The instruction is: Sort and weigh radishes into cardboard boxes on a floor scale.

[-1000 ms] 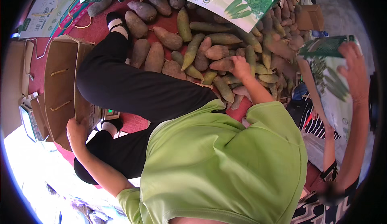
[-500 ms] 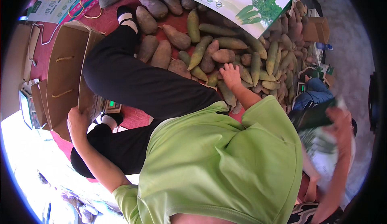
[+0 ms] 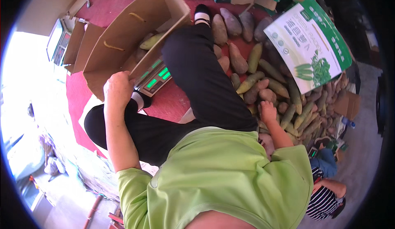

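Likely weak point: left hand (image 3: 117,89), fingers curled over near edge of carton (image 3: 108,62), apparently on scale (image 3: 159,78); tugging could tip it, skew reading. Right hand (image 3: 268,113) on radish pile (image 3: 289,116) on red mat (image 3: 177,99), fingers half-bent, grip unclear; pulling one could set others rolling.

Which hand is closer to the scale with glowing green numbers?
Left. The left hand is just left of the scale, gripping the cardboard box; the right hand is farther to its right, by the radishes.
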`<state>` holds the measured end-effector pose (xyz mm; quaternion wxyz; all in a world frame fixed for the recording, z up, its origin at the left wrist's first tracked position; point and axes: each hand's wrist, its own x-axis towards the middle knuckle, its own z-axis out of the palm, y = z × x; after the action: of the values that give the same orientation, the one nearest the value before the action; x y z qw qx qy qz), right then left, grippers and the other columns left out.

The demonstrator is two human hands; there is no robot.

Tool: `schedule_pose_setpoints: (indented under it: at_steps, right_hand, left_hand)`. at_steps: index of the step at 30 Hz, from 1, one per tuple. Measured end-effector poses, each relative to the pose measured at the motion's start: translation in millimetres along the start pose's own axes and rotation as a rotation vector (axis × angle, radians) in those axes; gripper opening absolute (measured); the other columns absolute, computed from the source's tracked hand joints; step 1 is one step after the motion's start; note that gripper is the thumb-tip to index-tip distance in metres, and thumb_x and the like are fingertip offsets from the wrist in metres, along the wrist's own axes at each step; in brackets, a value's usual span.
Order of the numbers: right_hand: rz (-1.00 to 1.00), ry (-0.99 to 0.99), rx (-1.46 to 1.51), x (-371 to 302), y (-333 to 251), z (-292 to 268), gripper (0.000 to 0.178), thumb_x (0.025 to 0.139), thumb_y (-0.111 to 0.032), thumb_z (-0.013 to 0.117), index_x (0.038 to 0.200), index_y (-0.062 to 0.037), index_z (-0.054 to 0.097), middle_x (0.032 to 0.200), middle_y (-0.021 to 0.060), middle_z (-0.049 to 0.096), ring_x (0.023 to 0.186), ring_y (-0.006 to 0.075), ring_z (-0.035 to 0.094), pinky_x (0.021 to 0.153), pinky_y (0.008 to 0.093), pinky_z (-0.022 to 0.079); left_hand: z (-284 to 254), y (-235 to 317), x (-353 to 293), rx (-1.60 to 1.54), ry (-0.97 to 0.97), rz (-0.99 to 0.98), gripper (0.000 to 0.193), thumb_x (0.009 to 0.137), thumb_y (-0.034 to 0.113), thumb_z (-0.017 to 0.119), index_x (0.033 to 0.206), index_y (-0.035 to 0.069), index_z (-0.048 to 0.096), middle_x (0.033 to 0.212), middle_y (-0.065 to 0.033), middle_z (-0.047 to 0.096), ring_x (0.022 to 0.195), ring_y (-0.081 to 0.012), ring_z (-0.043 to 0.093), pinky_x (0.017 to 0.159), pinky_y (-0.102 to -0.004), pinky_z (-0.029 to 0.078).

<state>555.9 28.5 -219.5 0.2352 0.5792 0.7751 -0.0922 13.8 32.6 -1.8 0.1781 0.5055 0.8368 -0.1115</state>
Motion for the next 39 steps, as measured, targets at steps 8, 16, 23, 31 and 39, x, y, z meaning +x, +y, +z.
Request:
schedule_pose_setpoints:
  at_steps: [8,16,23,31,39]
  right_hand:
    - [0.189,0.019,1.059,31,-13,-76,0.049,0.066,0.0,0.071,0.111,-0.0051,0.052,0.098,0.0079,0.059,0.091,0.0218,0.057,0.081,0.0352,0.046]
    - [-0.219,0.53,1.184,86,-73,-277,0.049,0.078,-0.003,0.065,0.124,-0.0031,0.047,0.12,0.0096,0.051,0.11,0.0193,0.051,0.092,0.0332,0.043]
    - [-0.786,0.661,1.198,121,-179,-403,0.046,0.077,-0.001,0.068,0.119,-0.0057,0.05,0.111,0.0054,0.055,0.102,0.0162,0.054,0.085,0.0283,0.048]
    - [-1.052,0.46,0.98,151,-333,-396,0.04,0.071,-0.018,0.073,0.106,-0.0053,0.057,0.095,0.0096,0.06,0.087,0.0181,0.059,0.075,0.0297,0.047]
    - [-0.997,0.224,1.006,173,-302,-391,0.025,0.077,-0.018,0.067,0.098,-0.0042,0.065,0.091,0.0091,0.068,0.081,0.0154,0.064,0.069,0.0285,0.051]
  left_hand:
    - [20,-19,1,0.038,0.086,0.076,0.011,0.074,0.005,0.057,0.077,0.001,0.066,0.08,-0.02,0.065,0.08,-0.0355,0.065,0.071,-0.0417,0.052]
    - [14,-12,-1,0.057,0.054,0.091,0.014,0.076,0.003,0.053,0.08,0.003,0.066,0.082,-0.0185,0.064,0.081,-0.0356,0.064,0.073,-0.0428,0.051]
    - [13,-15,-2,0.059,0.074,0.082,0.013,0.076,0.003,0.052,0.08,0.002,0.065,0.082,-0.0191,0.064,0.081,-0.0362,0.064,0.073,-0.0433,0.051]
    - [14,-15,5,0.046,0.072,0.09,0.014,0.077,0.005,0.052,0.081,0.003,0.065,0.084,-0.0188,0.064,0.083,-0.0362,0.063,0.074,-0.0441,0.051]
    - [23,-24,10,0.085,0.121,0.131,0.014,0.08,0.008,0.052,0.081,0.005,0.065,0.083,-0.0189,0.065,0.082,-0.0368,0.064,0.072,-0.0455,0.052]
